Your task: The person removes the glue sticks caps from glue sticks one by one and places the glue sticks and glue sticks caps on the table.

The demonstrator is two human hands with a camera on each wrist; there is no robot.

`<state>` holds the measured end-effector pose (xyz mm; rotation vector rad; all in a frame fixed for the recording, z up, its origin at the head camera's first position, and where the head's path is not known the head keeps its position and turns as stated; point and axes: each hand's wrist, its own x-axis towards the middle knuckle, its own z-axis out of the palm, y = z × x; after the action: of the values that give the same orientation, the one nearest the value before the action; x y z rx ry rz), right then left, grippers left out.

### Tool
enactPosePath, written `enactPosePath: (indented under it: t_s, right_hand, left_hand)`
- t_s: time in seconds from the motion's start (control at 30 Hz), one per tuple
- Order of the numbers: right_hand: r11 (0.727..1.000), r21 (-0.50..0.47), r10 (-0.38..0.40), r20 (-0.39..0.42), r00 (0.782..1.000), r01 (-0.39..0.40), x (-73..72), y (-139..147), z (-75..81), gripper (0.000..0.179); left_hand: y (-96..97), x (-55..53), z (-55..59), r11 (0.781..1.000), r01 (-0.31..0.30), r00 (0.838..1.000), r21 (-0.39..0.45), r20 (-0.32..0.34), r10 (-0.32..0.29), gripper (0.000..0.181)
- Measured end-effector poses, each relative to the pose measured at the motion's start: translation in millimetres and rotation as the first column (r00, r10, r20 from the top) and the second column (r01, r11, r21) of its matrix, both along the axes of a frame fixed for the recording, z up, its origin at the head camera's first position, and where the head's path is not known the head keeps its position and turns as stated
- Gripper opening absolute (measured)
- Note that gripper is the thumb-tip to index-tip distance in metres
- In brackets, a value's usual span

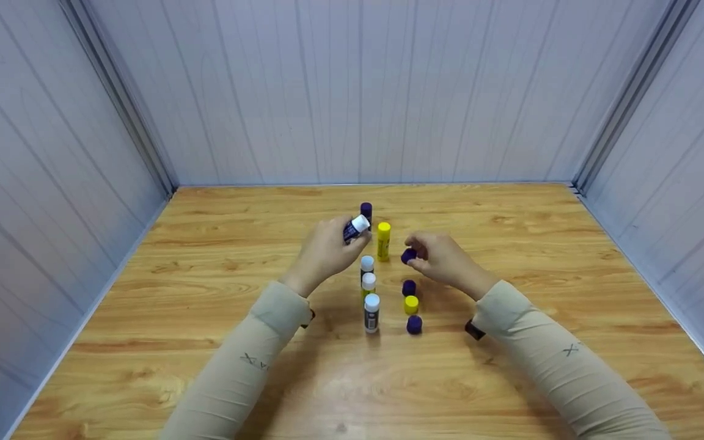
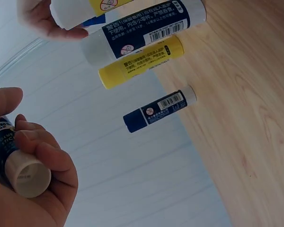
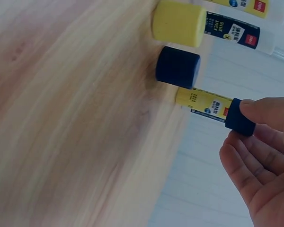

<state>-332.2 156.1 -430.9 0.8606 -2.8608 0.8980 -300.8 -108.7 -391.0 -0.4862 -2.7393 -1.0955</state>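
My left hand [image 1: 326, 249] grips a navy glue stick [image 1: 357, 228], tilted, its cap off. Its white open end [image 2: 31, 175] faces the camera in the left wrist view. Between thumb and fingers, my right hand [image 1: 447, 261] pinches a dark blue cap [image 3: 240, 117] over the table, right of the left hand. Just beyond the left hand stand a yellow capped glue stick [image 1: 384, 242] and a dark-blue-capped one [image 1: 366, 209], the latter partly hidden by that hand. Nearer the body, three uncapped glue sticks with white tops, the front one navy [image 1: 371, 315], stand in a row.
Right of the uncapped sticks, a dark blue cap [image 1: 409, 288], a yellow cap [image 1: 411, 305] and another dark blue cap [image 1: 414, 324] form a line on the wooden table [image 1: 511, 391]. Pale panel walls [image 1: 352, 91] enclose the back and both sides.
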Motion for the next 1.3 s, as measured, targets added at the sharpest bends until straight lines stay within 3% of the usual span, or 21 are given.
enactPosePath:
  t_s: [0.23,0.47,0.93,1.13,1.3]
  right_hand:
    - [0.998,0.062,-0.039,0.093,0.995,0.033,-7.7,-0.8,-8.8,0.021]
    - [0.994,0.098,-0.058,0.159,0.986,0.043,-10.5,-1.4,-16.3,0.014]
    - [0.987,0.160,-0.038,0.167,0.985,0.011,-13.6,-7.6,-24.8,0.022]
    - [0.977,0.211,-0.009,0.112,0.994,-0.015,-12.7,-9.0,-24.9,0.023]
    - [0.972,0.235,-0.034,0.145,0.989,-0.001,-12.8,-12.2,-22.5,0.020]
  left_hand:
    - [-2.7,0.5,-5.3,0.996,0.033,0.995,0.083,0.095,-0.041,0.034]
    - [-3.9,-0.6,-9.9,0.985,0.061,0.990,0.160,0.117,-0.080,0.029]
    - [-7.3,-6.4,-17.6,0.992,0.017,0.995,0.129,0.100,-0.030,0.029]
    - [-9.0,-11.8,-21.7,0.983,-0.022,0.995,0.180,0.103,0.003,0.030]
    - [-9.6,-18.7,-27.7,0.972,-0.057,0.993,0.228,0.113,0.032,0.027]
